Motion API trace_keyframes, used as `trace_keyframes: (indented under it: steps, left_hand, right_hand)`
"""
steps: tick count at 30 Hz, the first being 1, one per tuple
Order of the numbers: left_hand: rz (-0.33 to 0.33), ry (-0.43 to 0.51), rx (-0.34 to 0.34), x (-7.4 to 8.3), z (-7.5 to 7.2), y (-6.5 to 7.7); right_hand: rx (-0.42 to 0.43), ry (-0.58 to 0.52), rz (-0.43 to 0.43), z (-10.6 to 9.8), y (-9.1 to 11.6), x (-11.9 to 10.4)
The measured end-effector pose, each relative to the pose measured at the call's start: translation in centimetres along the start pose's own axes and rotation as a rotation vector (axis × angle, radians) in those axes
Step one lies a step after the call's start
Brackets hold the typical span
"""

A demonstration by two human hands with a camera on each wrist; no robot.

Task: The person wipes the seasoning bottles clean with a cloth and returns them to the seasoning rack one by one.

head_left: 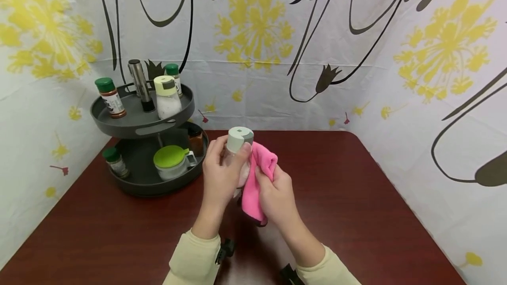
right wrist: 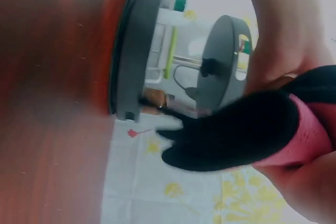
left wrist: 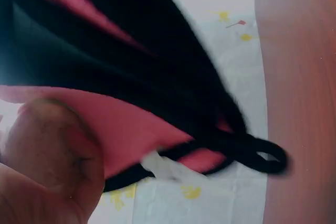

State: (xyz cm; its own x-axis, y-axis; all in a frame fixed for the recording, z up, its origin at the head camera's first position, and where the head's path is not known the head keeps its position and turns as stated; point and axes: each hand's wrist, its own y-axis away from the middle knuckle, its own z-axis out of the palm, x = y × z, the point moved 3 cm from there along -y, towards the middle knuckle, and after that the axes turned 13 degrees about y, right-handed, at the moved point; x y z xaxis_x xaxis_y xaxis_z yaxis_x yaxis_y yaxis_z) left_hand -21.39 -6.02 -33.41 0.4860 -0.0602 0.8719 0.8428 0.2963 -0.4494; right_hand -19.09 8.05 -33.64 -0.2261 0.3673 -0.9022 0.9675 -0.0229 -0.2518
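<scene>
Just above the table, my left hand point(head_left: 218, 179) grips a clear shaker bottle point(head_left: 240, 139) with a pale green and grey cap, white contents showing through its side. My right hand point(head_left: 279, 197) pinches a pink cloth point(head_left: 253, 192) and holds it against the bottle's right side. The left wrist view has the black-edged cloth point(left wrist: 139, 124) spread large, with a hanging loop point(left wrist: 273, 156) and a small white tag point(left wrist: 170, 167). From the right wrist, the cloth's black side point(right wrist: 236, 135) fills the foreground, and the bottle is mostly hidden.
A grey two-tier turntable rack point(head_left: 142, 130) stands at the back left of the brown table point(head_left: 325, 179). Its top tier bears a red-spice jar point(head_left: 113, 100), a metal grinder point(head_left: 140, 85) and a yellow-capped shaker point(head_left: 168, 100). Below sit a green-lidded pot point(head_left: 171, 157) and small jars. Patterned sheets surround the table.
</scene>
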Motion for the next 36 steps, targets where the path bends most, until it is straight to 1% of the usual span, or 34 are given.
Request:
trace_keyframes:
  steps: [2,5,7,10,12,14,17,21,26,28,29,30,32,35,36]
  left_hand:
    - [-0.009,0.001,0.003,-0.1,-0.1,0.0]
    - [-0.035,-0.008,0.0,-0.6,-0.2,0.1]
    - [-0.042,-0.024,-0.008,-1.0,-0.1,0.3]
    - [-0.06,-0.009,-0.019,-1.3,0.2,0.7]
    - [-0.068,0.002,-0.017,-1.3,0.2,1.0]
    - [-0.067,0.023,-0.002,-1.2,0.1,1.3]
    - [-0.031,0.041,0.026,-0.8,-0.2,1.3]
    - [0.007,0.047,0.042,-0.5,-0.4,1.0]
    - [-0.002,0.036,0.022,-0.4,-0.2,0.9]
    - [-0.014,0.02,0.003,-0.4,0.1,1.0]
    - [-0.022,0.016,-0.009,-0.5,0.3,1.0]
    - [-0.03,0.011,-0.02,-0.5,0.4,1.1]
    - [-0.04,0.008,-0.043,-0.4,0.8,1.3]
    - [-0.035,0.035,-0.072,-0.2,1.1,1.5]
    - [-0.029,0.044,-0.076,-0.1,1.2,1.5]
  right_hand:
    - [-0.029,0.0,0.044,0.0,-0.1,0.4]
    - [-0.019,-0.006,0.079,-0.4,-0.4,0.3]
    - [0.022,-0.03,0.057,-0.9,-0.6,-0.2]
    - [0.098,-0.041,-0.017,-1.6,-0.8,-1.1]
    - [0.117,-0.048,-0.054,-1.7,-0.7,-1.4]
    - [0.1,-0.047,-0.064,-1.4,-0.4,-1.4]
    - [0.05,-0.026,-0.057,-0.7,0.1,-0.8]
    - [0.015,0.025,-0.027,-0.2,0.3,0.2]
    - [-0.031,0.109,0.054,-0.4,0.1,0.7]
    - [-0.031,0.12,0.073,-0.8,-0.1,0.5]
    - [-0.016,0.114,0.07,-1.0,-0.2,0.3]
    - [0.007,0.101,0.058,-1.3,-0.3,0.1]
    - [0.072,0.071,0.007,-1.9,-0.4,-0.6]
    - [0.159,0.043,-0.11,-2.2,-0.3,-1.3]
    - [0.175,0.041,-0.145,-2.2,-0.2,-1.5]
